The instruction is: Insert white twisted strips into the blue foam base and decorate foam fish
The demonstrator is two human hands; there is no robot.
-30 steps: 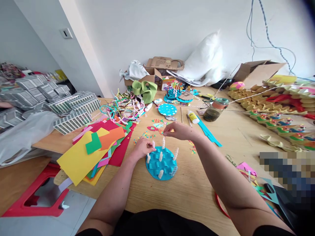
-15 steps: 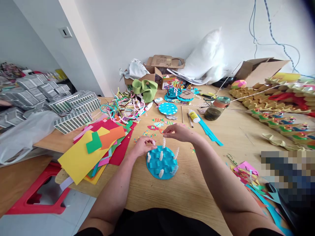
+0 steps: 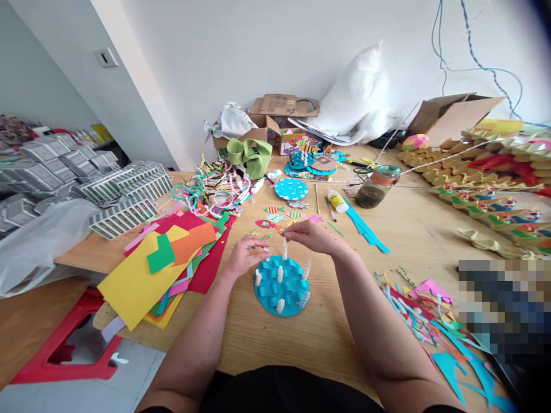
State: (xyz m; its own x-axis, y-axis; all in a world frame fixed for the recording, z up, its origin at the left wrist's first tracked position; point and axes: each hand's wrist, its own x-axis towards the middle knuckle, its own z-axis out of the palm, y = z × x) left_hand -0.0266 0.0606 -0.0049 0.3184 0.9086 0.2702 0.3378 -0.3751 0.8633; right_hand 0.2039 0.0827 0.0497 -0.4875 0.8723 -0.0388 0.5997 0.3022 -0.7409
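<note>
A round blue disc (image 3: 282,310) with looped blue paper strips lies on the table in front of me. Several white twisted pieces stand up from it, among them a middle piece (image 3: 280,274) and a leaning right-hand piece (image 3: 307,269). My right hand (image 3: 310,236) pinches the top of a white twisted piece (image 3: 284,250) at the disc's far edge. Just left of that, the fingers of my left hand (image 3: 245,256) close around another short white piece (image 3: 266,252), partly hidden by them.
Paper fish (image 3: 274,210) lie beyond the disc. Coloured paper sheets (image 3: 124,287) are piled at left, paper scraps (image 3: 430,321) at right. A glue bottle (image 3: 338,201), blue strips (image 3: 365,229) and a glass jar (image 3: 373,189) stand or lie farther back. Strings cross near the jar.
The view has shifted slightly, showing more scraps at right. Both hands stay at the disc's far edge, with the same white twisted pieces at their fingers.
</note>
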